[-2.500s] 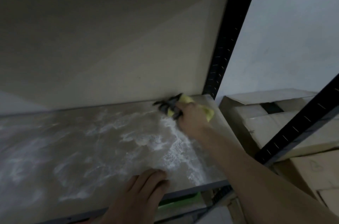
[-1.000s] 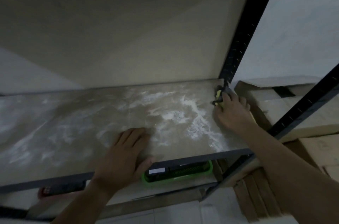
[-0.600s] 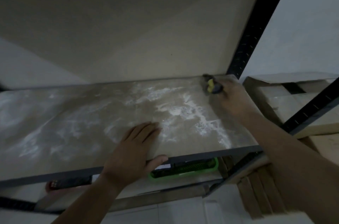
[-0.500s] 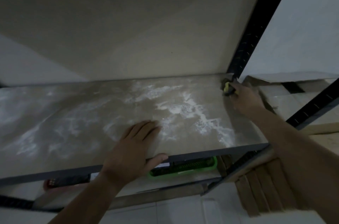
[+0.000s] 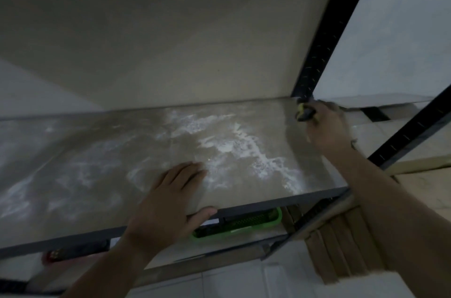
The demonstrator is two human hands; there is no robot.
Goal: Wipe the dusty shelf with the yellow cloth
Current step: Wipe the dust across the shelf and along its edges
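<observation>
The right hand (image 5: 327, 130) has carried the yellow cloth (image 5: 304, 114) from mid-way along the back edge into the rear right corner of the shelf (image 5: 97, 163). Its fingers are curled round the bunched cloth at the foot of the black upright (image 5: 317, 53). The left hand (image 5: 168, 202) stays flat on the board, fingers straight, thumb over the front lip. White dust streaks (image 5: 246, 148) remain between the hands. Below lie a green tray (image 5: 246, 224) and a red item (image 5: 55, 255). Cardboard boxes (image 5: 429, 183) crowd the right side.
</observation>
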